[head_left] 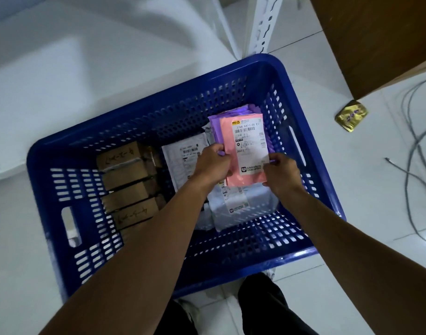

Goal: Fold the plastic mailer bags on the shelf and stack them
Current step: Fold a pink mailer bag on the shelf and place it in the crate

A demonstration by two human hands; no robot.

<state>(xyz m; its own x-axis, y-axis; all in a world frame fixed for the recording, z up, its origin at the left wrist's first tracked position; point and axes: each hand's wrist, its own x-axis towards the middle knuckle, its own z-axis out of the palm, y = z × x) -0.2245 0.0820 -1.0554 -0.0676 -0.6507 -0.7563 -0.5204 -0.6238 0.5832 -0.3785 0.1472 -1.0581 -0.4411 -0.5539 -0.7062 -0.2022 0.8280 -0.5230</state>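
Note:
A stack of mailer bags, a pink one with a shipping label on top and purple ones behind it, is held inside a blue slotted basket. My left hand grips the stack's left edge. My right hand pinches its lower right corner. Under the stack lie white and grey mailers with labels, and another grey one sits to the left.
Several brown cardboard boxes fill the basket's left half. A white shelf board lies at the upper left, its slotted post behind the basket. On the floor to the right are a gold packet, grey cables and a brown cardboard panel.

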